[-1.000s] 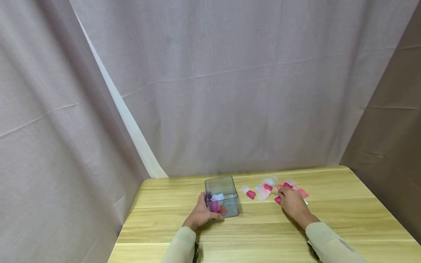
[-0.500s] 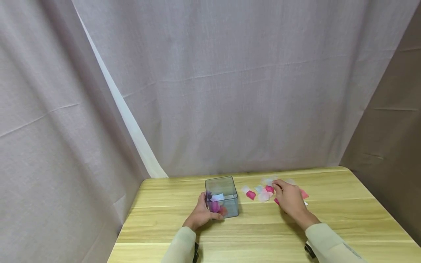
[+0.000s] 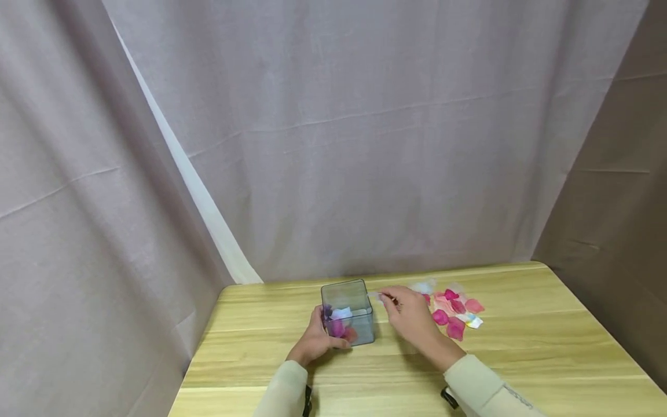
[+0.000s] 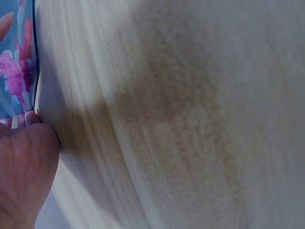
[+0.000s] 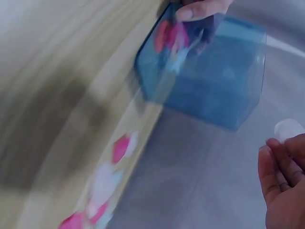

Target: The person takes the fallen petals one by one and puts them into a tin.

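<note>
On the wooden table stands a clear, blue-grey square box [image 3: 366, 331] with an open top, holding several purple, white, magenta and red petals [image 3: 338, 328]. My left hand [image 3: 314, 340] grips its left side, thumb along the near wall and the other fingers behind it. Close to the box's right side, my right hand [image 3: 417, 322] pinches a pale, thin petal [image 5: 287, 129] between thumb and fingertips. In the right wrist view that petal is raised clear of the box. The left wrist view shows the box [image 4: 29, 98] only at its left edge.
Right of my right hand lies a loose pile of pink, magenta and white petals [image 3: 455, 329], with a shiny whitish piece [image 3: 473, 320] at its edge. Part of the pile is hidden by that hand. Grey curtains [image 3: 365, 174] hang behind the table [image 3: 271, 301].
My right hand has moved left from the petal pile to beside the box, carrying a pale petal, and uncovered petals on the right. My left hand keeps holding the box.
</note>
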Tool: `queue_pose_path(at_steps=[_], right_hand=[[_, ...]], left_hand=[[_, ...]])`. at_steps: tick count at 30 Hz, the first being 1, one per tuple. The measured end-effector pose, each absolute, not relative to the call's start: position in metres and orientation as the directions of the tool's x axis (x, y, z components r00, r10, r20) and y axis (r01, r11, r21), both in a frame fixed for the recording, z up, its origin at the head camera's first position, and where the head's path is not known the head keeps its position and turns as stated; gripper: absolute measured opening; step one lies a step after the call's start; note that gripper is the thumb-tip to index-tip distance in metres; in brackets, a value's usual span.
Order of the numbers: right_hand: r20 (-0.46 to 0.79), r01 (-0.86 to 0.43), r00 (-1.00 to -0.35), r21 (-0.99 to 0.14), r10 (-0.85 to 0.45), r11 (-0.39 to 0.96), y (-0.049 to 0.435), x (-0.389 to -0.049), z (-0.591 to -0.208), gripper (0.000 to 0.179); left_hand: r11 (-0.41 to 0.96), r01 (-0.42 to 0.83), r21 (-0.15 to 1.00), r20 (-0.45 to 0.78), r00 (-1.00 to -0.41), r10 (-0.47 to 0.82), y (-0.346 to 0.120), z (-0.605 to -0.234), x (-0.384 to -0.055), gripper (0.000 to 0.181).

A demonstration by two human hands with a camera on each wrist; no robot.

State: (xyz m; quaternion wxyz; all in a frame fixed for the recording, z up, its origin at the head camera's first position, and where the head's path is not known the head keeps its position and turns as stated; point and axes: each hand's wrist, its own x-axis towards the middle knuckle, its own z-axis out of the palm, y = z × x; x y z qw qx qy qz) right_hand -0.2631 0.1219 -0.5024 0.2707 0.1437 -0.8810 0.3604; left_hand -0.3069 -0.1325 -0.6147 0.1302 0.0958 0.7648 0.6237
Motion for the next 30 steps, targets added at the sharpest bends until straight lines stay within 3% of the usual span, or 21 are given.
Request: queue_pose_path(at_steps=[11, 22, 30], right_hand=[[0.383, -0.522, -0.843, -0.406, -0.379, 0.751, 0.051, -0.320, -0.514, 0.016], [0.230, -0.437, -0.899, -0.410, -0.373, 0.800, 0.047, -0.331, -0.512, 0.022], [0.195, -0.416, -0.909, -0.378, -0.369, 0.827, 0.044, -0.330, -0.513, 0.025]], left_hand=[[0.260, -0.023, 0.965, -0.099, -0.954, 0.283, -0.135, -0.609, -0.300, 0.107], [0.250, -0.059, 0.966, -0.126, -0.958, 0.258, -0.128, -0.603, -0.302, 0.111], [0.227, -0.055, 0.972, -0.118, -0.953, 0.278, -0.130, -0.603, -0.299, 0.108]])
